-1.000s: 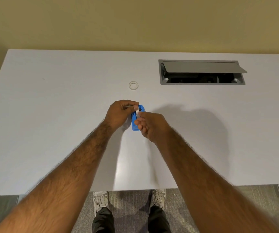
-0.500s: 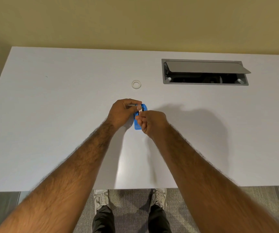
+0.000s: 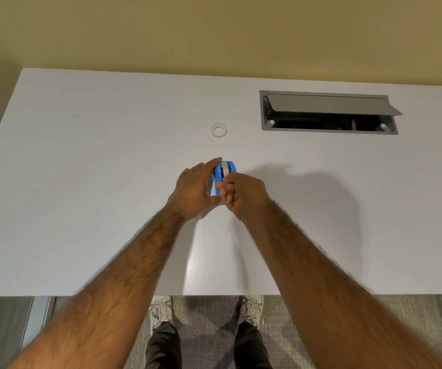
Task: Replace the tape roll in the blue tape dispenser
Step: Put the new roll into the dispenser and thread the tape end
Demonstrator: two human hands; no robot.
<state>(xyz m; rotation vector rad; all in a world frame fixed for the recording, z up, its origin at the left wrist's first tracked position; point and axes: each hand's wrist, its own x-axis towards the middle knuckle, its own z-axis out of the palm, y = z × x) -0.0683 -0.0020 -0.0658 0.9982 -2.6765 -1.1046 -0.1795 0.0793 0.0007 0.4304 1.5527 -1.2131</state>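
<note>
The blue tape dispenser (image 3: 218,179) stands on the white table (image 3: 94,195), near its middle. A whitish tape roll (image 3: 224,170) sits in its top end. My left hand (image 3: 195,187) cups the dispenser's left side, fingers stretched along it and thumb under its near end. My right hand (image 3: 243,194) is at the dispenser's right, fingertips pinched over its middle where the tape strip runs; the strip itself is mostly hidden by the fingers. A second small ring, an empty-looking tape core (image 3: 219,130), lies flat farther back on the table.
A grey cable hatch (image 3: 329,113) with its lid propped open is sunk into the table at the back right. A yellow wall runs behind the table. My feet and carpet show below the near table edge.
My left hand has unclenched from a pinch at the dispenser's top and now lies flat along its left side. My right hand has shifted slightly nearer along the dispenser.
</note>
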